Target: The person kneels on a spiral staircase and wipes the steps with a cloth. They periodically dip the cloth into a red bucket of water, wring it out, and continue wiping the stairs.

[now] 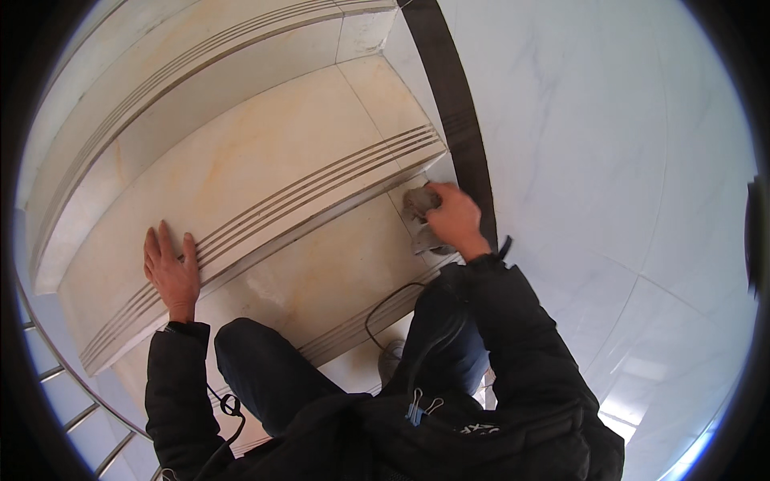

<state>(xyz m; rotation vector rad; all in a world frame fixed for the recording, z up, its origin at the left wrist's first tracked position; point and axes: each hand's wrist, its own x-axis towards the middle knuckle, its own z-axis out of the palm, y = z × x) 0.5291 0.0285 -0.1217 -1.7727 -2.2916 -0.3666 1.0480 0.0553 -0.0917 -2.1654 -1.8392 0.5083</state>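
Note:
My right hand (454, 217) grips a bunched grey cloth (422, 203) at the right end of a cream marble stair tread (337, 252). A loose part of the cloth hangs below my fingers onto the tread, close to the wall. Fingers spread, my left hand (171, 267) rests flat on the grooved front edge of the step above (258, 180) and holds nothing. My palm hides part of the dark grooves there.
Higher steps (240, 72) rise toward the upper left. A dark skirting band (451, 90) edges the white marble-look wall (577, 150) on the right. Metal railing bars (81, 418) stand at the lower left. A black cable (376, 312) loops by my knee.

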